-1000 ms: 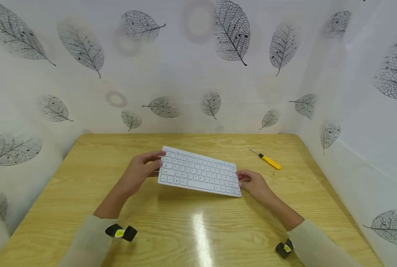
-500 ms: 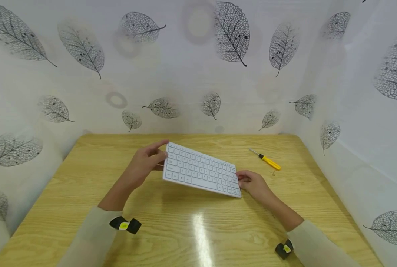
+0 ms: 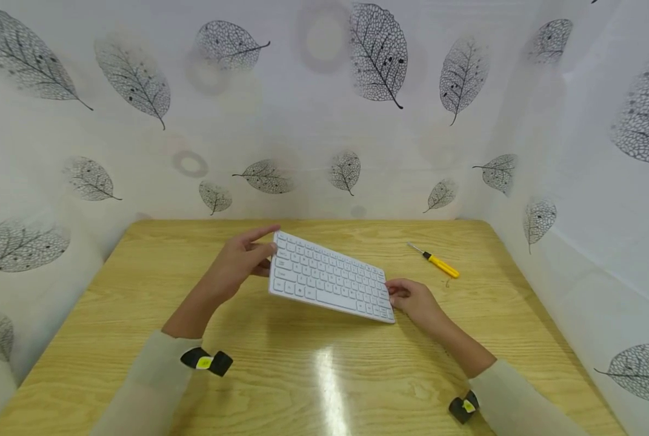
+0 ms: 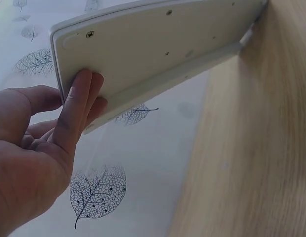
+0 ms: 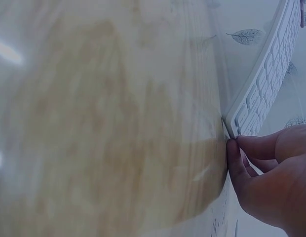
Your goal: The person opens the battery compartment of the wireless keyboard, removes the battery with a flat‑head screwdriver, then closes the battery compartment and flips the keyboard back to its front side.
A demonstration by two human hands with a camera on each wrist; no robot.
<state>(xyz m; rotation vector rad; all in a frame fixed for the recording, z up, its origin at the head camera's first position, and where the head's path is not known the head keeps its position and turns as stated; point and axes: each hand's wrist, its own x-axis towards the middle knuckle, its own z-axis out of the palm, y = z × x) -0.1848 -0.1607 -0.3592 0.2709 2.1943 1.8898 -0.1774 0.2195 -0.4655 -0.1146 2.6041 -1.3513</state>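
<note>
A slim white keyboard is held tilted over the wooden table, its left end raised and its right end low at the tabletop. My left hand grips the left edge, thumb on the key side and fingers behind. The left wrist view shows those fingers against the pale underside, which has small screws in it. My right hand pinches the right edge between thumb and fingers. In the right wrist view, that hand holds the keyboard's lower corner close to the table surface.
A screwdriver with a yellow handle lies on the table behind and right of my right hand. A tiny thin piece lies beside it. White leaf-printed cloth stands around the back and sides of the table.
My left hand has lifted the keyboard's left end higher and moved slightly right, steepening the tilt. The right hand stays in place on its edge. The screwdriver has not moved.
</note>
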